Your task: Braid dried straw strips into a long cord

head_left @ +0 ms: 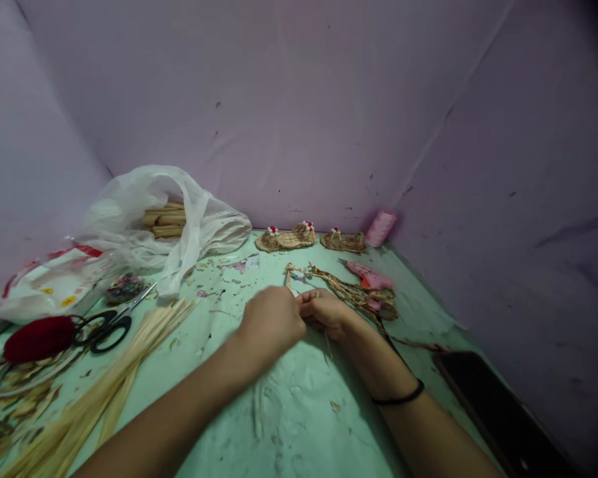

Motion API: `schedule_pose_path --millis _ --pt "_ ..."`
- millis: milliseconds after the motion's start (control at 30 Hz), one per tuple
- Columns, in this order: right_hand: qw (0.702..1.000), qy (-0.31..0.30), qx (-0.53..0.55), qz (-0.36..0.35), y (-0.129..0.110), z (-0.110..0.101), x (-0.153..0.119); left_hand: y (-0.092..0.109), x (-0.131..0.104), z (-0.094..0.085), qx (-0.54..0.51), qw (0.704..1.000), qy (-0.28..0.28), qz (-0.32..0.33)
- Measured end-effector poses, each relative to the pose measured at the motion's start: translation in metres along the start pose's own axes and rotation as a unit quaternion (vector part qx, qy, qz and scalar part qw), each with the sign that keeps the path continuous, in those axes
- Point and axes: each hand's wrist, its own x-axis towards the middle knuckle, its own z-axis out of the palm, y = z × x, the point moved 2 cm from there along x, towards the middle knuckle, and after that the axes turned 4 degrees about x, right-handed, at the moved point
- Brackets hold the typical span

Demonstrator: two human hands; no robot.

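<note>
My left hand (272,318) is closed in a fist over the table's middle, its back toward me. Beside it, my right hand (326,312) pinches with thumb and fingers; a black band circles that wrist. Both grip a plaited straw cord (288,273), part of which rises beyond the fingers; the rest is hidden. A thin loose strand (328,346) hangs below the right hand. Just past my right hand lies a bundle of plaited cords (341,287), against a pink glue gun (369,275). Farther back are small woven slippers (292,238) with red and white beads.
Along the left lie pale straw strips (104,385), black-handled scissors (110,326), red yarn (42,338) and a white plastic bag (194,199) holding straw bundles (164,220). A pink thread spool (381,228) stands by the wall corner. A dark phone (498,411) lies at right.
</note>
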Motion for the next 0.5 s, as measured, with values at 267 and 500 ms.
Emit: schedule_pose_path --millis 267,500 --pt "0.999 -0.028 0.03 0.008 -0.002 -0.001 -0.003 -0.02 0.024 0.007 -0.346 0.91 -0.187 -0.132" --pt "0.997 -0.032 -0.033 -0.065 -0.001 -0.003 0.002 -0.023 0.026 0.018 -0.308 0.92 -0.2 -0.139"
